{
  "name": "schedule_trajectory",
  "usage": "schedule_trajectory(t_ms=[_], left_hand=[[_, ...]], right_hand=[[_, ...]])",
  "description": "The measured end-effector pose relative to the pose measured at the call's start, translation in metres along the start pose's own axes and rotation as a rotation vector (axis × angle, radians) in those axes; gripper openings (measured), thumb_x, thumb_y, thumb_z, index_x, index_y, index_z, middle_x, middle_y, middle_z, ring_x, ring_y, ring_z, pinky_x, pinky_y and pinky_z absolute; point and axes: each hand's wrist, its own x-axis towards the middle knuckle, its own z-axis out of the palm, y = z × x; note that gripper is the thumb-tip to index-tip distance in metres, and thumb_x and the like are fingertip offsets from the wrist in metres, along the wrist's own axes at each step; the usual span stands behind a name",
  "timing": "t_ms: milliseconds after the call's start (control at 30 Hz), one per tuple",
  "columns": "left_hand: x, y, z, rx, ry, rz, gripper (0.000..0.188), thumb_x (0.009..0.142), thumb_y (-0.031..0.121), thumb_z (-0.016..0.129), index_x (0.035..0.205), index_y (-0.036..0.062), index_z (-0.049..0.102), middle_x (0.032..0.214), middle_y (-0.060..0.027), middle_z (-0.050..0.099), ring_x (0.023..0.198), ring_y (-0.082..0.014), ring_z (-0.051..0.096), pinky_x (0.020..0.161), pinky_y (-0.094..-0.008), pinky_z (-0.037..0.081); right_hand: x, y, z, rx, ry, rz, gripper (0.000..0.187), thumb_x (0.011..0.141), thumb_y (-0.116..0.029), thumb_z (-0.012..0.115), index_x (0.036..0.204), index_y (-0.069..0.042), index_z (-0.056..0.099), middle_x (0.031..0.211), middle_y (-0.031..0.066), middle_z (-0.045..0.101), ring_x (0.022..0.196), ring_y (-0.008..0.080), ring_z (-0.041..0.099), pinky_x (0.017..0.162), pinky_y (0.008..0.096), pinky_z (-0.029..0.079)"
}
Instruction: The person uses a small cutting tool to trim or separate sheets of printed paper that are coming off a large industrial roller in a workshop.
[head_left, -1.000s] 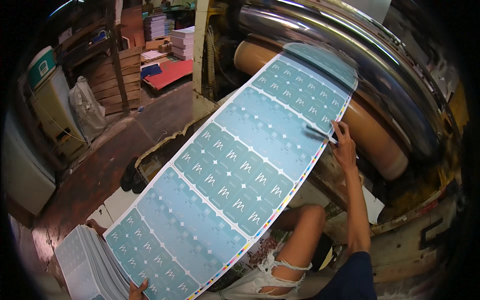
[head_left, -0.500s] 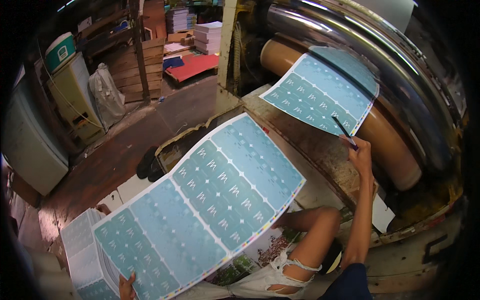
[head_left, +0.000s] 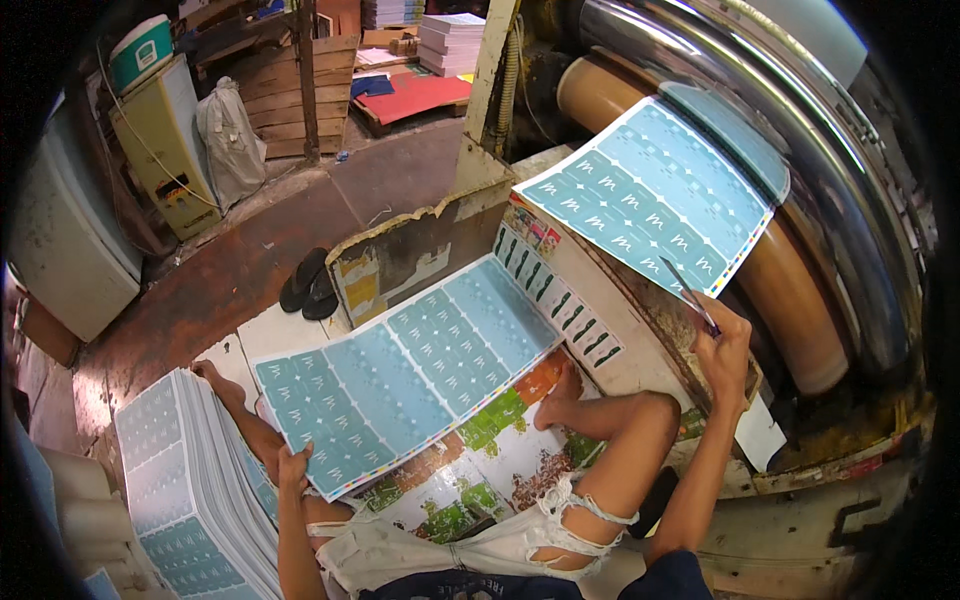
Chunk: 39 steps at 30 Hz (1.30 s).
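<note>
My left hand [head_left: 292, 466] is closed on the near-left corner of a long printed sheet [head_left: 445, 345] in teal and light-blue bands. The sheet slopes across my lap, its far end against a white panel. My right hand [head_left: 724, 348] is closed around a slim pointed tool [head_left: 688, 293] with a dark purple handle; its exact kind is unclear. The tip lies over the near edge of a second printed sheet [head_left: 650, 195], which hangs out from the metal roller [head_left: 760, 90]. Whether my right fingers also touch that sheet, I cannot tell.
A tall stack of printed sheets [head_left: 185, 480] stands by my left leg. The brown roller [head_left: 590, 95] runs below the metal one. A battered metal guard [head_left: 420, 250], dark sandals [head_left: 308, 285] and a red board [head_left: 415, 98] lie farther off.
The held sheet has dropped lower, farther from my head, uncovering the panel and painted floor. More of the second sheet extends from the rollers. My right hand stays at its near edge.
</note>
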Motion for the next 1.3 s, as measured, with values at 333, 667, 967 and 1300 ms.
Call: schedule_trajectory(t_ms=[333,667,967,1300], left_hand=[[0.029,-0.019,0.028,0.557,0.224,0.244,0.078,0.07,0.014,0.081,0.135,-0.0013,0.04,0.122,-0.0218,0.056,0.108,-0.0336,0.057,0.092,-0.0402,0.048],[-0.038,0.009,0.11,1.142,0.464,-0.01,0.119,0.07,0.022,0.081,0.149,0.001,-0.006,0.146,-0.0415,-0.001,0.139,-0.0536,0.001,0.108,-0.0579,0.025],[-0.042,-0.026,0.141,0.77,0.081,0.488,0.083,0.074,0.022,0.077,0.139,-0.0037,0.034,0.138,-0.0308,0.04,0.131,-0.0447,0.037,0.102,-0.0493,0.038],[-0.16,0.195,0.365,-0.883,-0.965,-0.334,0.055,0.089,0.024,0.068,0.133,0.0017,0.044,0.126,-0.0127,0.055,0.116,-0.0265,0.054,0.098,-0.0386,0.046]], right_hand=[[-0.03,-0.039,-0.017,-0.048,-0.056,-0.103,0.045,0.072,0.013,0.057,0.111,-0.006,0.068,0.11,0.0218,0.066,0.101,0.0334,0.066,0.083,0.0353,0.052],[-0.065,-0.049,-0.016,-0.108,-0.204,-0.148,0.058,0.066,0.009,0.051,0.119,-0.011,0.066,0.12,0.0244,0.06,0.097,0.0381,0.065,0.072,0.0359,0.053],[-0.091,-0.07,0.007,-0.037,-0.284,-0.063,0.06,0.066,0.004,0.058,0.122,-0.015,0.064,0.12,0.0222,0.06,0.074,0.0317,0.068,0.062,0.0356,0.052],[-0.111,-0.062,0.002,-0.129,-0.573,-0.204,0.07,0.06,-0.006,0.067,0.129,-0.013,0.056,0.123,0.0235,0.059,0.064,0.0324,0.066,0.059,0.0402,0.053]])
